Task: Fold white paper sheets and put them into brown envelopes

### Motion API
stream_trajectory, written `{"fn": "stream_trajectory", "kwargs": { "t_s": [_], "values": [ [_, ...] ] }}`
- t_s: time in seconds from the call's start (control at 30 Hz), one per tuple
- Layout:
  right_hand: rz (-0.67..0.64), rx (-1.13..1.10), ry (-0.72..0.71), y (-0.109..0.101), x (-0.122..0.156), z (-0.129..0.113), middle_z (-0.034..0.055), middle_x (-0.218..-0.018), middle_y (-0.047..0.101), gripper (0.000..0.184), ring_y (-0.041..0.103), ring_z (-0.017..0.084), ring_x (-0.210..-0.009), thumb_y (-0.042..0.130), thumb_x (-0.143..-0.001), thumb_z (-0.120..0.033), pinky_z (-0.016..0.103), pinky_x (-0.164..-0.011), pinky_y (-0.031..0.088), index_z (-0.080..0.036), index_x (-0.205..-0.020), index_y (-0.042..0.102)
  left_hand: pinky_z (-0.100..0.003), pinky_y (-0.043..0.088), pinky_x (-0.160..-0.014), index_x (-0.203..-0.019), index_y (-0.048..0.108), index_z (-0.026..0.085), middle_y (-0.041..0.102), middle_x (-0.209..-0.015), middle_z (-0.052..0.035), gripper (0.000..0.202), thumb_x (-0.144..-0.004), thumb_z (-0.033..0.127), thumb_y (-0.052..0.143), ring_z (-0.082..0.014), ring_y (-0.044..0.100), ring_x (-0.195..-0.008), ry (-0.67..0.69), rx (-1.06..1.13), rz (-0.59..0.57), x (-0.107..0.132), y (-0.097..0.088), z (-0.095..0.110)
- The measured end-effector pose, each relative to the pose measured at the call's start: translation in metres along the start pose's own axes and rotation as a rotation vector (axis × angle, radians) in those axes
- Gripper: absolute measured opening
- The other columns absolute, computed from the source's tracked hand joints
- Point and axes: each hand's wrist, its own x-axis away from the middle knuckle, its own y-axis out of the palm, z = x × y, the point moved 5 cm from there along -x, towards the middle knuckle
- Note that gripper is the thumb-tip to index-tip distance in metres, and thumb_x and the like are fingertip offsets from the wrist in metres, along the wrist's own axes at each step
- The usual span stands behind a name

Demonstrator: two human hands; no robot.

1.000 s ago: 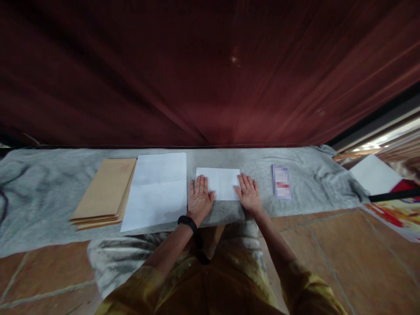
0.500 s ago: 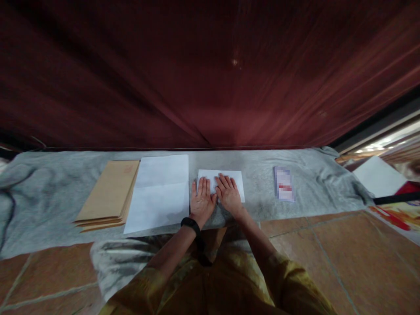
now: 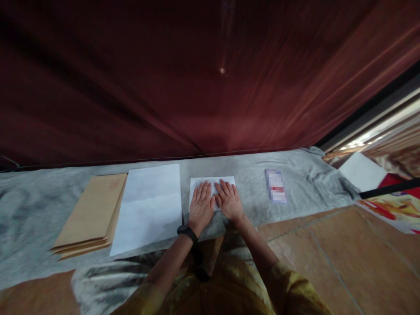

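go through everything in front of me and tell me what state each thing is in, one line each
Folded white paper: flat on the grey cloth, pressed under both hands.
Left hand: open, palm down on the paper.
Right hand: open, palm down on the paper, beside the left.
Large white sheet: unfolded, lying flat, crease across it.
Brown envelopes: stacked flat, untouched.
Small printed card: lying flat, apart from the hands.
Grey cloth: spread out, wrinkled.

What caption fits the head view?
Both hands, left hand and right hand, press flat on a folded white paper on grey cloth.
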Motion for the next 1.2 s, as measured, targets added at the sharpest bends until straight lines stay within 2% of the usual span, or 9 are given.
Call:
{"fn": "stream_trajectory", "kwargs": {
  "t_s": [0.13, 0.27, 0.47, 0.63, 0.8, 0.97, 1.2],
  "values": [
    [-0.028, 0.017, -0.009, 0.002, 0.0, 0.0, 0.01, -0.16, 0.037, 0.057, 0.032, 0.031, -0.149, 0.043, -0.1, -0.027, 0.053, -0.12, 0.024, -0.021, -0.156, 0.036, -0.047, 0.025, -0.124, -0.153, 0.035, 0.01, 0.039, -0.159, -0.0125, 0.056, -0.102, 0.03, 0.026, -0.0247, 0.028, -0.151, 0.063, 0.041, -0.057, -0.022, 0.014, 0.014],
    [-0.035, 0.022, 0.007, 0.004, 0.0, 0.002, 0.0095, -0.16, 0.037, 0.057, 0.032, 0.031, -0.149, 0.044, -0.1, -0.028, 0.053, -0.12, 0.024, -0.023, -0.156, 0.035, -0.049, 0.022, -0.124, -0.153, 0.037, 0.01, 0.038, -0.16, -0.0129, 0.059, -0.102, 0.04, 0.029, -0.0274, 0.026, -0.152, 0.036, 0.005, -0.057, -0.026, 0.022, 0.007],
    [-0.03, 0.039, 0.021, 0.005, 0.0, 0.001, 0.0088, -0.161, 0.036, 0.051, 0.032, 0.031, -0.148, 0.039, -0.104, -0.04, 0.053, -0.121, 0.021, -0.023, -0.153, 0.042, -0.048, 0.022, -0.124, -0.153, 0.034, 0.008, 0.033, -0.162, -0.0146, 0.063, -0.101, 0.043, 0.032, -0.028, 0.023, -0.153, -0.034, -0.049, -0.039, -0.015, 0.016, -0.015],
    [-0.038, 0.056, 0.054, 0.002, 0.001, 0.002, 0.0078, -0.162, 0.034, 0.053, 0.031, 0.031, -0.148, 0.037, -0.105, -0.044, 0.053, -0.121, 0.02, -0.024, -0.154, 0.04, -0.049, 0.024, -0.123, -0.153, 0.034, 0.004, 0.033, -0.16, -0.0196, 0.064, -0.1, 0.041, 0.035, -0.0294, 0.025, -0.152, -0.128, -0.058, 0.014, -0.002, 0.009, -0.025],
    [-0.026, 0.073, 0.128, -0.003, 0.012, 0.012, 0.0097, -0.162, 0.034, 0.053, 0.031, 0.031, -0.149, 0.036, -0.105, -0.041, 0.053, -0.121, 0.02, -0.022, -0.155, 0.038, -0.052, 0.026, -0.122, -0.15, 0.036, -0.001, 0.032, -0.159, -0.0251, 0.065, -0.098, 0.037, 0.042, -0.0338, 0.028, -0.15, -0.176, -0.004, 0.077, 0.01, 0.004, -0.027],
    [0.011, 0.104, 0.238, -0.006, 0.024, 0.027, 0.0151, -0.161, 0.034, 0.058, 0.03, 0.034, -0.148, 0.039, -0.104, -0.044, 0.058, -0.12, 0.015, -0.018, -0.155, 0.036, -0.057, 0.028, -0.12, -0.151, 0.034, 0.0, 0.031, -0.159, -0.0258, 0.063, -0.099, 0.035, 0.041, -0.0364, 0.028, -0.15, -0.215, 0.037, 0.121, 0.021, 0.003, -0.028],
    [0.095, 0.076, 0.34, -0.005, 0.033, 0.039, 0.0221, -0.157, 0.037, 0.066, 0.032, 0.035, -0.147, 0.037, -0.103, -0.047, 0.059, -0.12, 0.014, -0.005, -0.154, 0.035, -0.059, 0.029, -0.119, -0.149, 0.036, -0.001, 0.035, -0.157, -0.0289, 0.061, -0.099, 0.032, 0.042, -0.0378, 0.028, -0.149, -0.247, 0.099, 0.148, 0.035, 0.0, -0.025]
  ]
}}
